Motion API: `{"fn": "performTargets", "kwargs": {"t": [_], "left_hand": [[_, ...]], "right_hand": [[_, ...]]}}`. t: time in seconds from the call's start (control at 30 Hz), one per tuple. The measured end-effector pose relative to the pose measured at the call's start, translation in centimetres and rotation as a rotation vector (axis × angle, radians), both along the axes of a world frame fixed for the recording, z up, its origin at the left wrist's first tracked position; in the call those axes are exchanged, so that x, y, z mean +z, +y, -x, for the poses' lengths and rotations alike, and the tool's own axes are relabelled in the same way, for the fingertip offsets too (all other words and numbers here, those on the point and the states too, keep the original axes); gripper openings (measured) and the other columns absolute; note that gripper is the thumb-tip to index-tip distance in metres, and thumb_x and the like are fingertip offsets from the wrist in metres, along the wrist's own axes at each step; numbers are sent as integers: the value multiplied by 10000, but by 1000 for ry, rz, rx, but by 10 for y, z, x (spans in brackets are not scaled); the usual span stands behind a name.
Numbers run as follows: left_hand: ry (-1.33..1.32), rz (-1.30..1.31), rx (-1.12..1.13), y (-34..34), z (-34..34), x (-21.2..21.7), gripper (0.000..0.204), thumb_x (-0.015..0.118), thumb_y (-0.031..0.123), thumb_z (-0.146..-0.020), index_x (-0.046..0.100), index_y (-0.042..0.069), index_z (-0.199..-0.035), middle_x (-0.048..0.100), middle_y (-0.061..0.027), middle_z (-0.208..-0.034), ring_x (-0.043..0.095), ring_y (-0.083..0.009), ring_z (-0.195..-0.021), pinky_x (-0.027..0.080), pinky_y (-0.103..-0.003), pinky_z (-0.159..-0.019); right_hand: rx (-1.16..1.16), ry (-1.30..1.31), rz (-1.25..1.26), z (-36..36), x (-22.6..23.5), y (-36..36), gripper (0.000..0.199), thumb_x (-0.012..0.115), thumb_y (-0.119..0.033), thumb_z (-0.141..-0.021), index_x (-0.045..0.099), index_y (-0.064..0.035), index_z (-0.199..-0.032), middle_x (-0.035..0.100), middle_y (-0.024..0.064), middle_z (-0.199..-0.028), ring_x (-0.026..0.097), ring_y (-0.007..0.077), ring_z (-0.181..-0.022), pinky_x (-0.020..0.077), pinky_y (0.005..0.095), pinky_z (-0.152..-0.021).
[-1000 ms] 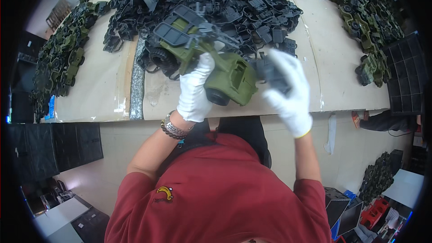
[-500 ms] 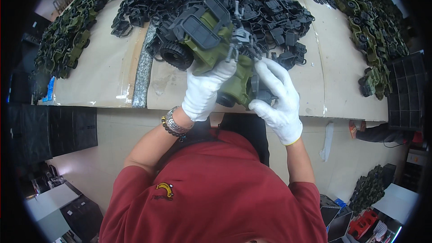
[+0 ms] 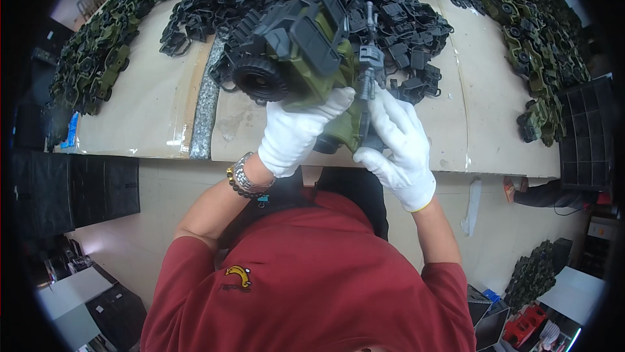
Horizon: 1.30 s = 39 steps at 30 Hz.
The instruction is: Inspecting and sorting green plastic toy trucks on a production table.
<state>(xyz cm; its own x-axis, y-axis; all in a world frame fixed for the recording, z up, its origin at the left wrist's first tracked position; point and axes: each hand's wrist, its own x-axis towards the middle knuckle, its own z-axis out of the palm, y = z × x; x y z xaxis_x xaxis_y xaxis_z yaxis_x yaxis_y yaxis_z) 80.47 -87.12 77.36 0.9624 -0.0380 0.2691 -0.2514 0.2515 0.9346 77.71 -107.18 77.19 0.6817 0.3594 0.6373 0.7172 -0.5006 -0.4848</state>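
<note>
An olive-green toy jeep (image 3: 305,86) with dark grey parts is held in the air over the near edge of the table. My left hand (image 3: 291,136), in a white glove, grips its side, thumb along the green body. The white-gloved right hand (image 3: 400,147) holds the jeep's other end between thumb and fingers. A grey toy machine gun (image 3: 371,59) stands up from the jeep beside the right fingertips. One black wheel (image 3: 260,78) faces up at the left; the jeep's underside and my left fingers are hidden.
A large heap of dark grey plastic parts (image 3: 403,20) covers the table's middle beyond my hands. Green toy jeeps lie in rows at the left (image 3: 97,59) and right (image 3: 521,52). A black divided crate (image 3: 586,134) stands by the right edge. Another person's leg (image 3: 547,194) shows there.
The jeep has turned in my hands, bringing the gun more upright and further right. My left hand has shifted slightly along with it; both hands keep hold.
</note>
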Motion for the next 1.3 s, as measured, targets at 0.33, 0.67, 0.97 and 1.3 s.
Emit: {"fn": "performTargets", "kwargs": {"t": [0.33, 0.67, 0.97, 1.3], "left_hand": [[550, 687, -57, -5, 3, 35, 473, 501, 488, -1034, 591, 95, -1280, 665, -70, -1204, 649, -229, -1096, 528, -412, -962], [689, 676, -249, -10, 32, 51, 726, 395, 680, -992, 507, 75, -1376, 559, -120, -1329, 541, -261, -1232, 457, -418, -1033], [663, 583, 13, 90, -25, 23, 595, 542, 557, -989, 506, 128, -1399, 567, -124, -1376, 557, -320, -1274, 437, -513, -1093], [-7, 725, 707, 381, -185, 72, 862, 637, 502, -946, 244, -27, -1503, 305, -220, -1558, 340, -413, -1442, 334, -616, -1159]], "right_hand": [[-38, -214, -149, -7, 35, 30, 1077, 639, -762, -745, 437, 30, -1446, 476, 282, -1443, 520, 465, -1250, 419, 510, -1040], [-95, -471, -213, -25, 43, 50, 756, 645, -694, -829, 577, -34, -1192, 642, 221, -1192, 650, 352, -998, 490, 449, -860], [-40, -272, -79, -109, 77, 43, 645, 724, -588, -798, 633, -70, -1172, 619, 172, -1254, 580, 366, -1061, 412, 470, -986], [-643, 167, 685, -338, 70, 24, 408, 601, -492, -928, 646, -208, -1218, 726, 140, -1050, 680, 377, -977, 532, 487, -825]]}}
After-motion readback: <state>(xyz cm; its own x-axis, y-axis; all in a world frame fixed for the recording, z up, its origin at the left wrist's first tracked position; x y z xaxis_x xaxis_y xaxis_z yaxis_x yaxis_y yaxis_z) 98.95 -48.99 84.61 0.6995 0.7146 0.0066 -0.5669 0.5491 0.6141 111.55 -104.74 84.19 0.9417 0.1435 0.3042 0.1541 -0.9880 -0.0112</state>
